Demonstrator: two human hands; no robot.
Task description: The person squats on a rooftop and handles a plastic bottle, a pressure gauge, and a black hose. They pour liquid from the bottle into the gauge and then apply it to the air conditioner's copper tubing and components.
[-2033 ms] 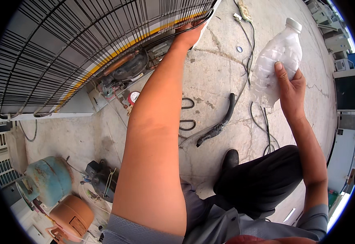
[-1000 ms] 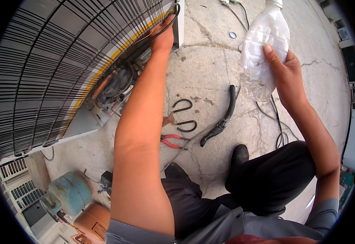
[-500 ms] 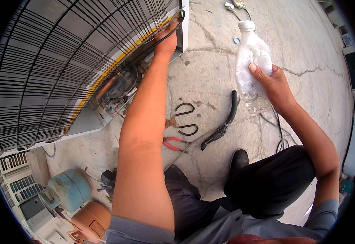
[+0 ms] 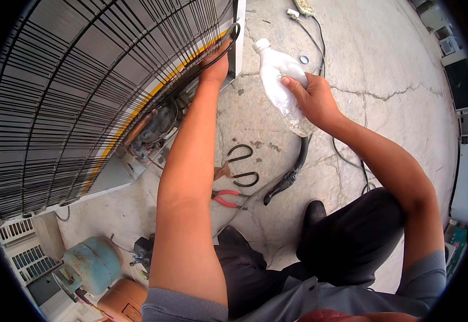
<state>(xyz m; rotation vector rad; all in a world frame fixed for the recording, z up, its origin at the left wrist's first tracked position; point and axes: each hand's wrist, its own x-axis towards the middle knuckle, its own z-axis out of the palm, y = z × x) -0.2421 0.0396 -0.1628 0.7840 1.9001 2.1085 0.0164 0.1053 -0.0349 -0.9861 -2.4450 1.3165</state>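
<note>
My right hand (image 4: 320,101) is closed around a clear plastic bottle (image 4: 278,70) with a white cap and white contents. The bottle leans, its cap toward the upper left, and its side is squeezed inward. My left hand (image 4: 215,65) reaches in at the lower edge of a black wire condenser grid (image 4: 100,80) on the back of a refrigerator. A black tube (image 4: 228,48) loops over that hand, and its fingers are mostly hidden, so their grip cannot be made out. A dark compressor (image 4: 161,121) sits below the grid, beside my left forearm.
Scissors (image 4: 240,166), red-handled pliers (image 4: 227,198) and a piece of black hose (image 4: 293,174) lie on the cracked concrete floor (image 4: 384,70). A power strip (image 4: 305,7) with a cable is at the top. A blue-green gas cylinder (image 4: 92,264) stands at lower left.
My right hand has moved left with the bottle, closer to the refrigerator, and the bottle now tilts and looks more squeezed. My left hand stays by the grid, slightly lower.
</note>
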